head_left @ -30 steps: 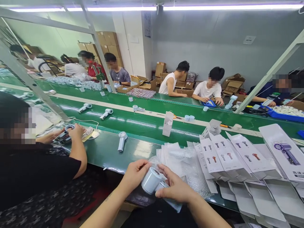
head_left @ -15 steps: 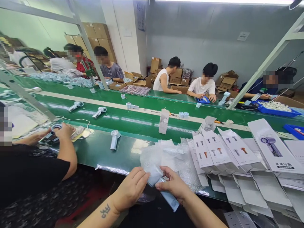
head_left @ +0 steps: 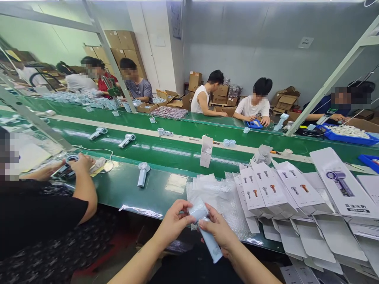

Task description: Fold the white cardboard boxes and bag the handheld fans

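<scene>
Between my two hands is a light blue handheld fan [head_left: 211,243], its head up and its handle slanting down to the right. Clear plastic, seemingly a bag, covers the fan's head. My left hand [head_left: 174,219] is closed on the left side of the covered head, thumb and fingers pinching it. My right hand [head_left: 219,228] wraps the neck and upper handle, thumb in front. Just beyond my hands lies a pile of clear bubble bags [head_left: 227,199] on the table edge. Another light blue fan [head_left: 143,174] rests on the table to the left.
White printed cartons [head_left: 266,185] are stacked at the right, overhanging the table edge. An open white box [head_left: 206,152] stands on the green conveyor belt [head_left: 174,157], where several fans lie. At left a co-worker's hands [head_left: 79,163] hold a fan. Other people sit across the line.
The loose plastic that rose from the fan's head now lies close around it. My left hand has turned and grips the head's side. My right hand still holds the fan.
</scene>
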`<state>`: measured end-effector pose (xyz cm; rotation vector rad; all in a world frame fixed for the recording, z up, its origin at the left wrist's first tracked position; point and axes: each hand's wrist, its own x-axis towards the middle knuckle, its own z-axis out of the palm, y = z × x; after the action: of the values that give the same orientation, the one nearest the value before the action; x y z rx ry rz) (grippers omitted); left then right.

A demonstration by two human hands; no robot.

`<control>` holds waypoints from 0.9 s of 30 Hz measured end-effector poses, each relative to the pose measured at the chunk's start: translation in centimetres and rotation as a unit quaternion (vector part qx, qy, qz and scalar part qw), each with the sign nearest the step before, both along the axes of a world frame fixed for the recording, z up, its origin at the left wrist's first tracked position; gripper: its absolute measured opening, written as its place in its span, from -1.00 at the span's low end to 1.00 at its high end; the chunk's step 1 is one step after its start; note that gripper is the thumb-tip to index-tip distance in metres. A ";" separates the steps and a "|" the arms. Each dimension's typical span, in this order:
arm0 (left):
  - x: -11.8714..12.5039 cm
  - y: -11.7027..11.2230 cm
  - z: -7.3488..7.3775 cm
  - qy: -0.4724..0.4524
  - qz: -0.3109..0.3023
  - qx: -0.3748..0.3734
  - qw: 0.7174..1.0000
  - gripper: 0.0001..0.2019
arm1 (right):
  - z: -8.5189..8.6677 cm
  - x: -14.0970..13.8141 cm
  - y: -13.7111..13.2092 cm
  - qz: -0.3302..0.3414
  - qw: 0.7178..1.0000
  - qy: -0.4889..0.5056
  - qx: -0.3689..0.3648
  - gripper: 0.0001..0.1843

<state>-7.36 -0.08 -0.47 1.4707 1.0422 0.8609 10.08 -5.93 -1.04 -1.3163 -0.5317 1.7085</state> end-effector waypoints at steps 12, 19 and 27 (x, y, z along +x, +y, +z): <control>-0.5 1.0 -1.2 0.004 0.021 0.117 0.993 -0.90 | 0.8 -0.1 -0.5 0.018 0.996 0.084 0.001 -0.18; -0.3 -0.6 -0.2 0.063 0.017 0.322 0.944 -0.80 | -0.7 -1.4 -0.5 -0.016 0.997 0.066 -0.037 -0.50; -1.4 -2.7 -1.3 0.215 -0.125 0.428 0.869 -0.70 | -0.9 -1.4 -1.0 0.002 0.996 -0.042 -0.075 -0.80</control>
<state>-8.79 -2.75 -1.76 2.5834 0.7570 0.8645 8.71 -6.88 -1.97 -1.5013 -0.4608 1.7293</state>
